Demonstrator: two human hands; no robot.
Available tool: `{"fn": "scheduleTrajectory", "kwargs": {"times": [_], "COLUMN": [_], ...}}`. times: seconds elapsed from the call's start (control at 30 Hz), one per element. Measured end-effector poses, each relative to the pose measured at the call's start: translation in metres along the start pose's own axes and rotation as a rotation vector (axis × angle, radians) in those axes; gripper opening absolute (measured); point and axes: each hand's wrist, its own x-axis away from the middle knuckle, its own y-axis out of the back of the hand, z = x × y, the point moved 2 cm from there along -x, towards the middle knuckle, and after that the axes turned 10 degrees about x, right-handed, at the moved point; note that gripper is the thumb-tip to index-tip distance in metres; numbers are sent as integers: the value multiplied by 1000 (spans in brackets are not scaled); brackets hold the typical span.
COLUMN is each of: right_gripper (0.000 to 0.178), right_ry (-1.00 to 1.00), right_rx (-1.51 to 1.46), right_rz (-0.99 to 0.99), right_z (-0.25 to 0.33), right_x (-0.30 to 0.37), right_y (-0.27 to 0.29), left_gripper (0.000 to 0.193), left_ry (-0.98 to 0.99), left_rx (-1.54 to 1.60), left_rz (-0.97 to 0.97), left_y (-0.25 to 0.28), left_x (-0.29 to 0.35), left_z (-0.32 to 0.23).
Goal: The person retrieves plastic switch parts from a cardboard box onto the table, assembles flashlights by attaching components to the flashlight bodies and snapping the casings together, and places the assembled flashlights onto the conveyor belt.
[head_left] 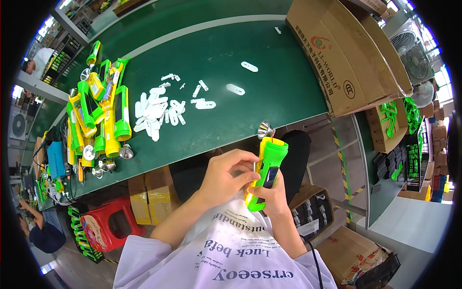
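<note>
A green and yellow flashlight [274, 155] is held upright over my lap, just off the table's near edge. Its dark panel faces up, and a shiny reflector [264, 129] hangs loose at its wide top end. My right hand [273, 196] wraps round the lower body, thumb across the front. From the other side my left hand [222, 174] grips the yellow edge with curled fingers and thumb; whether a small part sits between them is hidden. On the green table [211, 58] lies a heap of white plastic strips [155, 110], with two oval plates [236, 89] apart from it.
Several green and yellow flashlights [109, 123] with loose reflectors are piled at the left. A large cardboard box [337, 53] stands at the right end. Below are a red stool [113, 221] and cartons [154, 195]. A person [45, 236] sits at far left.
</note>
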Motion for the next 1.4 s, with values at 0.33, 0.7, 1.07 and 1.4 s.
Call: {"fn": "scheduleTrajectory", "kwargs": {"times": [0.33, 0.7, 1.07, 1.4], "right_gripper": [67, 61, 57, 64], "right_ry": [53, 103, 117, 123], "right_rx": [93, 77, 117, 162], "right_rz": [-91, -117, -151, -39], "right_z": [-1, 1, 9, -6], "right_x": [-3, 0, -1, -2], "right_y": [-2, 3, -9, 2], "left_gripper": [31, 33, 31, 21], "left_ry": [-62, -375, -15, -181], "left_rx": [-69, -382, -3, -223], "left_rz": [-76, -150, -210, -197], "left_y": [-5, -20, -22, -21], "left_x": [-1, 9, 8, 0], "left_z": [11, 18, 28, 17]}}
